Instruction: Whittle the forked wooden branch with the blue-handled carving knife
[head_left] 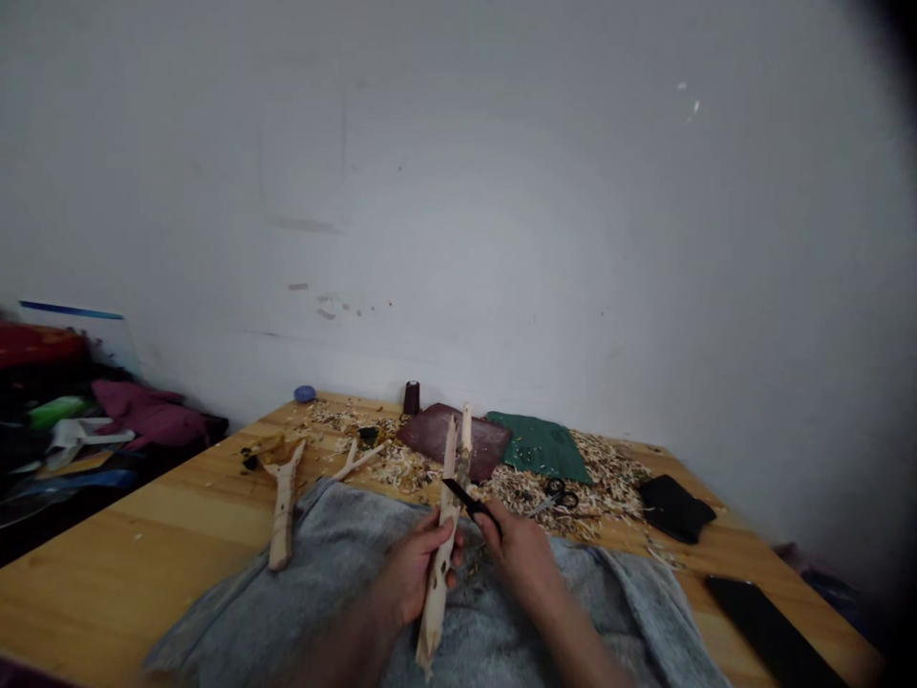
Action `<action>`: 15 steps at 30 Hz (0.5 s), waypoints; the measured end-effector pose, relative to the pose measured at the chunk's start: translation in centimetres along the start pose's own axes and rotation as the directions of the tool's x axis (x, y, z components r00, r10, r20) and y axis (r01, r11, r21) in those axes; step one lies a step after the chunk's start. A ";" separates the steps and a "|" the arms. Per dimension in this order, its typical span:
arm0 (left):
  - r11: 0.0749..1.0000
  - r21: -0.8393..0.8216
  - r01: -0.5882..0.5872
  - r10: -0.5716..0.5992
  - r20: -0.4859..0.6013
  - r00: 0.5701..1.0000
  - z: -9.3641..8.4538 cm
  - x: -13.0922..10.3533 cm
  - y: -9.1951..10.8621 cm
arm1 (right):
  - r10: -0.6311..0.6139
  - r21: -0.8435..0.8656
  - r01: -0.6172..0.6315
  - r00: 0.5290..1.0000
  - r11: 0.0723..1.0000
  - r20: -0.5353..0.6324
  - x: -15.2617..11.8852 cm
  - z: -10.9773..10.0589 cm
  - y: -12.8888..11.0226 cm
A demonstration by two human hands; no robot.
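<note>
My left hand (421, 566) is wrapped round a peeled, forked wooden branch (438, 592), its two prongs pointing away from me. Knots and dark spots mark its pale surface, and the near end is rough. In my right hand (517, 547) is a dark-handled knife (464, 497), its blade lying across the branch near the fork. I cannot tell whether the edge bites into the wood. Both hands are above a grey cloth (344, 554) spread over the near part of the table.
On the wooden table (93, 583) lie a carved slingshot frame (284, 511), a smaller forked stick (358, 462), wood shavings (608, 468), maroon (437, 435) and green (537, 444) sheets, scissors (555, 497), a thread spool (411, 397), a black piece (674, 508) and a phone-like dark slab (770, 631).
</note>
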State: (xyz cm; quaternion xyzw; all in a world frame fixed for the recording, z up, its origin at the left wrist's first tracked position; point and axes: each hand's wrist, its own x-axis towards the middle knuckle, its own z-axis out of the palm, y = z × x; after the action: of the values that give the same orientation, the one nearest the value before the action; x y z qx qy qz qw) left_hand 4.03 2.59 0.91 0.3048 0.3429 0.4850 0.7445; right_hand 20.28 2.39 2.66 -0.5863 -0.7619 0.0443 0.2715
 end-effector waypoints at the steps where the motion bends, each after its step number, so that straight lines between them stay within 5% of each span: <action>1: 0.999 0.021 -0.031 0.031 0.009 0.999 0.1 -0.1 -0.2 | -0.004 -0.028 0.004 1.000 1.000 0.000 0.0 0.0 -0.1; 8: 0.917 0.352 -0.186 0.190 0.024 0.982 0.5 -0.6 -0.9 | -0.050 -0.119 0.052 0.999 0.992 0.019 -0.3 0.3 -0.8; 15: 0.825 0.556 -0.105 0.209 -0.127 0.970 1.2 -1.1 -0.6 | -0.058 -0.177 0.069 0.996 0.982 0.064 -0.6 0.3 -1.6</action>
State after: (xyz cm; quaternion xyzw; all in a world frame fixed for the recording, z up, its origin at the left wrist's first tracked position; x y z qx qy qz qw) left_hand 4.97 1.24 1.34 0.4853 0.5069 0.4531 0.5498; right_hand 18.81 1.39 2.76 -0.5822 -0.7888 -0.0159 0.1965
